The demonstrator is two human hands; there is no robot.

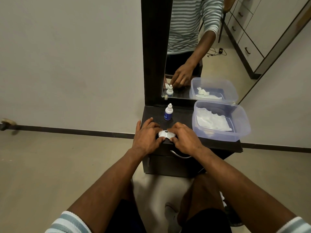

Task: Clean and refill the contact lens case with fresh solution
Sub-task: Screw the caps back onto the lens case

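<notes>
A white contact lens case (165, 134) lies near the front edge of a small dark dresser top (183, 115). My left hand (146, 137) holds its left end, thumb and fingers curled round it. My right hand (184, 137) grips the right end the same way, covering most of that side. A small blue solution bottle (168, 112) with a white dropper cap stands upright just behind the hands.
A clear plastic box (239, 132) holding white tissue sits at the right of the dresser top. A tall mirror (202, 47) rises behind, reflecting bottle, box and a hand. A drawer handle (180, 155) is below the front edge. Grey wall to the left.
</notes>
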